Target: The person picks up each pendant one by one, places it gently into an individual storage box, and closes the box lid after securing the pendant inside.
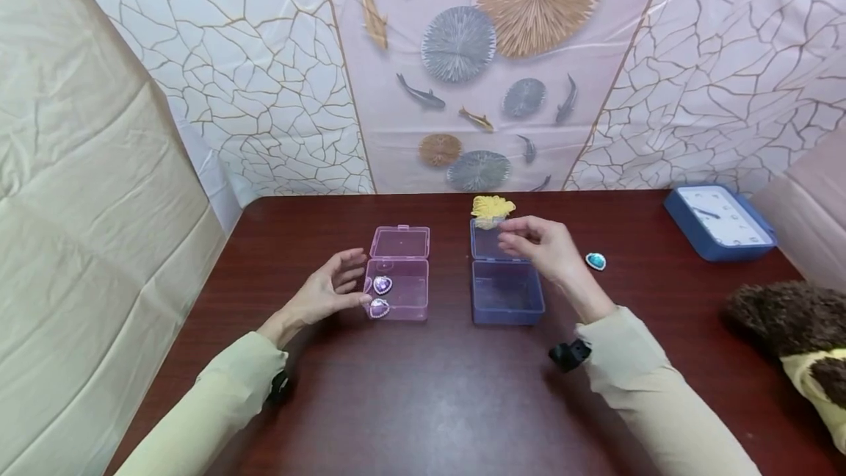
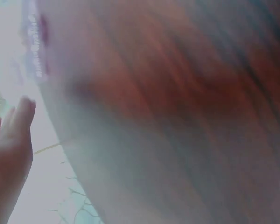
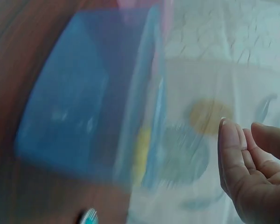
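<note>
A clear pink box [image 1: 413, 292] lies with its lid folded back. Two purple heart-like gems [image 1: 382, 284] with pale studded rims show at its left side. My left hand [image 1: 327, 289] is beside that side, fingers loosely bent, thumb tip close to the wall; whether it touches cannot be told. To the right, a clear blue box [image 1: 507, 314] has its lid back too. Over that lid hovers my right hand [image 1: 542, 244]; in the right wrist view the thumb and fingers [image 3: 233, 144] are apart with nothing between them. A teal gem [image 1: 595, 261] lies right of it.
Behind the blue box sits a bundle of yellow yarn [image 1: 492, 208]. A blue-framed clock [image 1: 723, 220] is at the back right, and a brown fuzzy plush thing [image 1: 793, 318] at the right edge. Patterned cloth [image 1: 277, 79] hangs behind the dark wooden table [image 1: 423, 402].
</note>
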Demonstrator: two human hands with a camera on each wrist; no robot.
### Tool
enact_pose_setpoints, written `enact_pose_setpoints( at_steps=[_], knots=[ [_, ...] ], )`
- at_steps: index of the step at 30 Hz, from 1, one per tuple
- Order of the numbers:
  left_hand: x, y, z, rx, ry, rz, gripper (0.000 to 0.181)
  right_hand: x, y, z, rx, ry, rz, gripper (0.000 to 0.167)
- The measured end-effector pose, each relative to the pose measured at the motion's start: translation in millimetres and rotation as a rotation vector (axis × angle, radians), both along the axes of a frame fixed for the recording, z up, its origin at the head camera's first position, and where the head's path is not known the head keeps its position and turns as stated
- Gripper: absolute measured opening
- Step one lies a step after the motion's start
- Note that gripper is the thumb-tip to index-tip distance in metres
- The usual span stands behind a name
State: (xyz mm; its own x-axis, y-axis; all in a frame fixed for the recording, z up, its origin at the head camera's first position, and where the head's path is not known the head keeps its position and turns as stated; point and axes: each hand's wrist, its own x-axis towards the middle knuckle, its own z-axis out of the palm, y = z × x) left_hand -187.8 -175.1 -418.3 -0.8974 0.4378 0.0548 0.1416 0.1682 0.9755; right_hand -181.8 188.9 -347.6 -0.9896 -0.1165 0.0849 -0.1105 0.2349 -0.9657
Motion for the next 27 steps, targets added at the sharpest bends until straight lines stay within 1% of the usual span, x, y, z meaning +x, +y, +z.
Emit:
enact_pose_setpoints(
  at_steps=[3,4,5,6,7,9,11,13,14,17,19,22,27],
  knots=[
    [6.1,11.5,12.0,0.043,0.066,0.11,0.074,4.2,27,-6.3,0.029,-0.017,-0.064,0.032],
    [9.7,18.1,17.3,0.065,0.081,0.136,0.073,5.4,35,-9.2,0.046,-0.025,-0.087,0.032],
    [14.0,26.1,22.8,0.094,0.089,0.149,0.072,6.4,43,-12.7,0.073,-0.031,-0.109,0.033],
    [19.2,35.4,28.4,0.118,0.087,0.153,0.072,7.1,50,-16.7,0.102,-0.04,-0.129,0.034],
    [24.8,45.7,33.7,0.144,0.078,0.143,0.072,8.0,56,-20.8,0.131,-0.054,-0.144,0.034],
    [36.5,68.3,41.1,0.179,0.041,0.102,0.073,8.8,66,-29.5,0.191,-0.08,-0.161,0.035],
    [46.7,91.2,42.9,0.198,-0.002,0.044,0.076,9.1,72,-37.8,0.251,-0.104,-0.165,0.035],
    [54.0,112.9,40.0,0.217,-0.043,-0.013,0.079,8.7,75,-44.6,0.307,-0.116,-0.17,0.034],
    [56.4,122.8,37.5,0.222,-0.065,-0.031,0.081,8.2,76,-47.3,0.333,-0.118,-0.172,0.033],
    [59.0,146.2,27.0,0.232,-0.103,-0.056,0.087,5.4,77,-54.1,0.392,-0.12,-0.177,0.031],
    [57.8,157.0,19.4,0.237,-0.116,-0.049,0.089,3.3,76,-57.1,0.408,-0.122,-0.178,0.03],
    [54.5,168.7,9.5,0.236,-0.124,-0.032,0.091,0.8,75,-60.7,0.426,-0.123,-0.178,0.029],
    [49.2,180.5,0.4,0.201,-0.127,-0.004,0.093,-1.3,73,-62.5,0.45,-0.113,-0.178,0.029]
  ],
)
